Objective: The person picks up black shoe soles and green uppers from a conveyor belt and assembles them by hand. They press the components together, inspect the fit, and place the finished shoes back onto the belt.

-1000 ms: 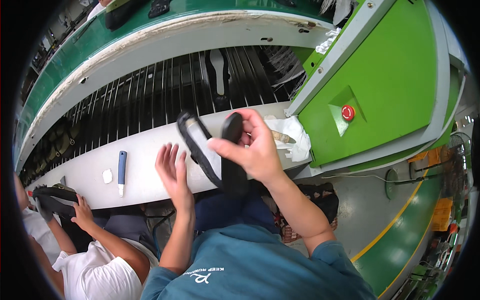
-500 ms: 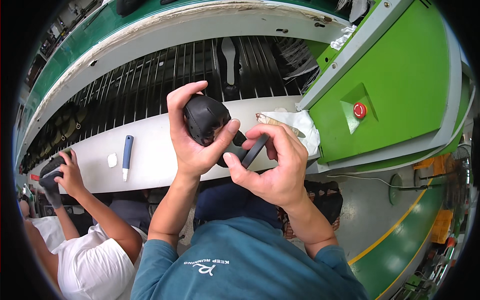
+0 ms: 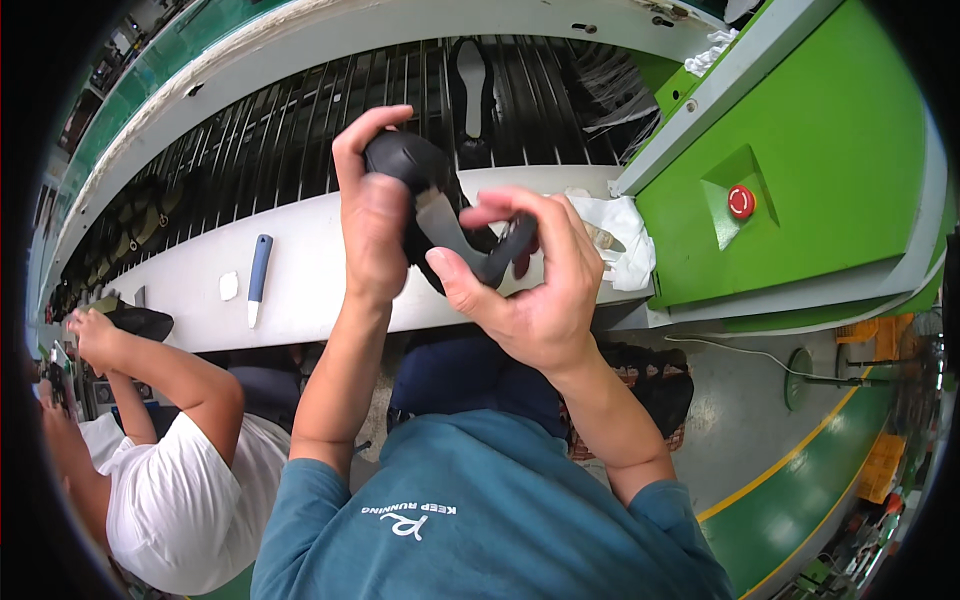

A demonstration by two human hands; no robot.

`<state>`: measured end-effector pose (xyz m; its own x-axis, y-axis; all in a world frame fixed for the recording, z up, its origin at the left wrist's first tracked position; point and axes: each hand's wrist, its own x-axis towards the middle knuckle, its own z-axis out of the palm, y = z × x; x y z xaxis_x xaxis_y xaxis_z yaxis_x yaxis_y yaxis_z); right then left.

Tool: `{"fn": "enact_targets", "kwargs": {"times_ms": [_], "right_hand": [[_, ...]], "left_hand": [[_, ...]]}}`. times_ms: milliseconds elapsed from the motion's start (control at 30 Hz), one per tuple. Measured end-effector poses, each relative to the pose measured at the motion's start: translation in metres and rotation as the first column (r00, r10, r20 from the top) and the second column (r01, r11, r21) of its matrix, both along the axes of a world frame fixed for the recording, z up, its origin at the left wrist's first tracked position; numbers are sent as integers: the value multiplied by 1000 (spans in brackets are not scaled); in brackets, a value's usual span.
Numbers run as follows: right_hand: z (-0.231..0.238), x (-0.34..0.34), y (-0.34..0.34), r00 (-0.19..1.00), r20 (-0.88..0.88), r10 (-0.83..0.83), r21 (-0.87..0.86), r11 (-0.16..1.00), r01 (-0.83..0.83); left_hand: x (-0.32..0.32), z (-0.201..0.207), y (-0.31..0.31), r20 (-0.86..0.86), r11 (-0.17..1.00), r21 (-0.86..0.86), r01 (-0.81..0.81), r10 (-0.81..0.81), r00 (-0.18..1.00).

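Above the white work ledge, both my hands hold a black shoe (image 3: pixel 408 155), its rounded toe pointing away from me. My left hand (image 3: pixel 375 215) wraps round the toe end from the left, with its thumb blurred across the near side. A dark sole (image 3: pixel 492 265) curves along the shoe, and a grey patch shows at its middle. My right hand (image 3: pixel 540 270) grips the heel end of this sole between thumb and fingers. How far sole and shoe are joined, I cannot tell. Beyond them, another black sole with a grey inside (image 3: pixel 472 95) lies on the roller conveyor.
On the ledge lie a blue-handled tool (image 3: pixel 260 280), a small white lump (image 3: pixel 229 286) and a crumpled white cloth (image 3: pixel 625 245). A green machine housing (image 3: pixel 800 170) with a red button (image 3: pixel 741 202) stands right. A co-worker in a white shirt (image 3: pixel 200 490) handles a dark piece at left.
The shoe has tilted, bringing the grey patch into sight. My hands sit slightly higher in the view, and the left thumb has moved back. The co-worker's hands have shifted left.
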<state>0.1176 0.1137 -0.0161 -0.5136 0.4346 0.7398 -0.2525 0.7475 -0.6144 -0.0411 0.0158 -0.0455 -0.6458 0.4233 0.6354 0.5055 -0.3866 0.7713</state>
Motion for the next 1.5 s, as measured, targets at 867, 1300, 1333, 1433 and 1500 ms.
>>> {"fn": "enact_targets", "kwargs": {"times_ms": [867, 1300, 1333, 1433, 1500], "right_hand": [[-47, -67, -11, 996, 14, -82, 144, 986, 80], [-45, -61, -12, 996, 45, -72, 143, 988, 65], [-46, -61, -11, 997, 32, -70, 153, 986, 65], [-44, -58, -14, 996, 61, -59, 110, 993, 52], [-43, -56, -15, 995, 79, -54, 82, 996, 47]], "left_hand": [[-33, -25, -6, 245, 997, 62, 36, -50, 968], [-27, -22, -10, 218, 994, 87, 58, -76, 973], [-23, -21, -12, 208, 997, 57, 57, -68, 976], [-23, -18, -18, 187, 997, 10, 75, -76, 979], [-18, -13, -19, 180, 997, -8, 75, -72, 981]]}}
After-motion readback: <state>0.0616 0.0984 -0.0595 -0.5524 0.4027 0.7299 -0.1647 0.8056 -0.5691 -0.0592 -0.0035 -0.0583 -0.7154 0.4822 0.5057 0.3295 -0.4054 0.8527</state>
